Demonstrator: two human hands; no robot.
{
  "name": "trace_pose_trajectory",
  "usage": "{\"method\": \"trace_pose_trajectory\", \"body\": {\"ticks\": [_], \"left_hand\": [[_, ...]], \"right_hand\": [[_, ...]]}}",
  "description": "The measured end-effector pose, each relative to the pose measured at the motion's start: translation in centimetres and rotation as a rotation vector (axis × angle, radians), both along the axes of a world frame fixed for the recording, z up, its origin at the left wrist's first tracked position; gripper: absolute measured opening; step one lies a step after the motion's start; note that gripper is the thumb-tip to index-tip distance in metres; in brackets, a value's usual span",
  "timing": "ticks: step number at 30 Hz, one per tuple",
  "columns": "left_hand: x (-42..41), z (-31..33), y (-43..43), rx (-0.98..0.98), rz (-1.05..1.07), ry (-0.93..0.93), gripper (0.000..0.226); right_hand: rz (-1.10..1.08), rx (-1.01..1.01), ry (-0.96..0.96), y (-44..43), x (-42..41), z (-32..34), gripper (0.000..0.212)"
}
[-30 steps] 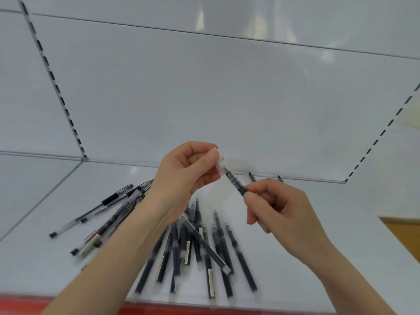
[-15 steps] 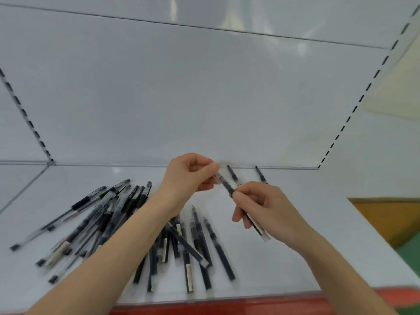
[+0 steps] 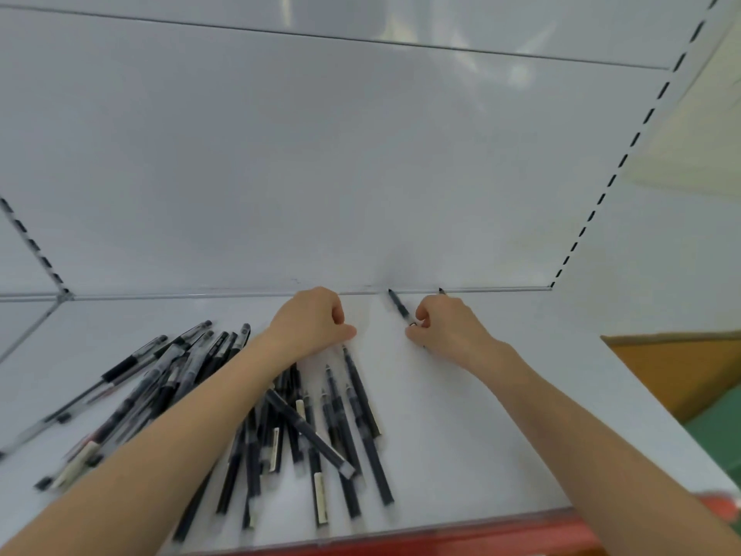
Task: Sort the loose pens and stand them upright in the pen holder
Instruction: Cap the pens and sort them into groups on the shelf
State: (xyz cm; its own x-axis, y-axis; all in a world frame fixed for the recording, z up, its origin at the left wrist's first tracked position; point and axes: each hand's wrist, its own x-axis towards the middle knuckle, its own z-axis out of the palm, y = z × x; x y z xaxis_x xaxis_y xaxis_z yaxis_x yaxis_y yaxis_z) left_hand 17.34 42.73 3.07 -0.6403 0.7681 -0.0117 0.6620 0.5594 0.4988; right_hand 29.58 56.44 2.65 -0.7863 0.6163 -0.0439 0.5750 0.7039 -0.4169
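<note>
The right hand [image 3: 449, 331] pinches a black pen [image 3: 399, 307] in its fingers at the back of a white shelf [image 3: 501, 435]. The left hand [image 3: 310, 321] is curled, contents unclear. Loose pens [image 3: 349, 411] heaped nearby look light and slick, so grip mid-barrel.

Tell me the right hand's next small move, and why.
Probably let go: the right hand pinches a pen low over the shelf, tip toward the back wall, beside another pen lying there, apart from the pile. No holder is in view.
</note>
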Motion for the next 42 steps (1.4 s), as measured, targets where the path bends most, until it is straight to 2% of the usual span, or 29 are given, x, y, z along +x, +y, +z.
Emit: {"method": "trace_pose_trajectory", "body": {"ticks": [3,7,12,16,21,23,24,27,29,34,42], "left_hand": [[-0.5,-0.5,0.6,-0.037,-0.045,0.042,0.026],[-0.9,-0.9,3.1,0.089,-0.145,0.122,0.026],[-1.5,-2.0,6.4,0.033,-0.324,0.242,0.033],[-1.8,-2.1,7.4,0.043,-0.312,0.285,0.028],[-2.0,-2.4,7.4,0.095,-0.255,0.302,0.019],[-1.8,-1.8,6.9,0.238,-0.188,0.16,0.013],[-1.5,-1.2,6.5,0.334,-0.134,0.028,0.01],[0.1,1.5,4.5,0.694,-0.016,-0.591,0.007],[1.1,3.0,3.0,0.854,0.005,-0.844,0.011],[2.6,4.7,0.1,1.046,0.027,-1.029,0.01],[3.7,5.0,-1.4,1.144,0.052,-1.024,0.008]], "right_hand": [[-0.033,-0.055,0.049,0.5,1.1,0.3,0.026],[-0.089,-0.267,0.296,1.1,3.8,1.4,0.008],[-0.172,-0.377,0.433,1.2,6.7,2.1,0.01],[-0.189,-0.502,0.463,1.0,8.0,1.5,0.013],[-0.175,-0.522,0.53,0.3,8.0,1.3,0.018],[-0.168,-0.525,0.597,-0.3,7.8,1.5,0.024],[-0.166,-0.506,0.631,-0.6,7.8,1.7,0.027],[-0.149,-0.413,0.709,-1.5,7.5,2.1,0.02],[-0.109,-0.391,0.753,-2.5,7.4,2.4,0.016],[0.084,-0.406,0.786,-5.7,7.3,3.6,0.022],[0.139,-0.377,0.759,-7.3,6.3,3.7,0.015]]}}
